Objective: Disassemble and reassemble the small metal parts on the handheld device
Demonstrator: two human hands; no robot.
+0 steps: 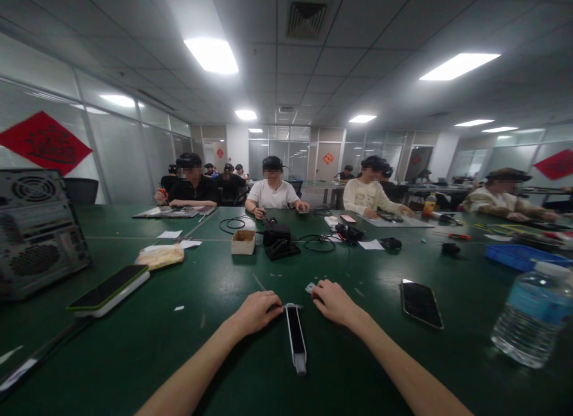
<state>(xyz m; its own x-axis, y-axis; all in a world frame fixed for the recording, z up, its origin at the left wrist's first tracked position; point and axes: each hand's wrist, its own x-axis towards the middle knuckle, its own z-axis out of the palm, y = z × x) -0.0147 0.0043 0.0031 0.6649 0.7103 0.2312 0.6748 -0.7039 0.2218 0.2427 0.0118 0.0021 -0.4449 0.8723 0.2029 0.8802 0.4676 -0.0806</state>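
On the green table in front of me lies a long narrow device (296, 338) with a white frame, a black face and a grey near end. My left hand (259, 310) rests at its far left end, fingers curled and thumb tip close against the device's top edge. Whatever may be between those fingertips is too small to make out. To the right of the device, my right hand (333, 301) is closed on a small silvery metal piece (310, 288), which sticks out past its fingertips. A gap separates the right hand from the device.
A phone (421, 302) and a water bottle (530, 314) stand to the right, near a blue tray (523, 255). On the left are a power bank-like box (111, 289) and a computer case (40, 237). A small carton (243, 243) sits ahead; several people work opposite.
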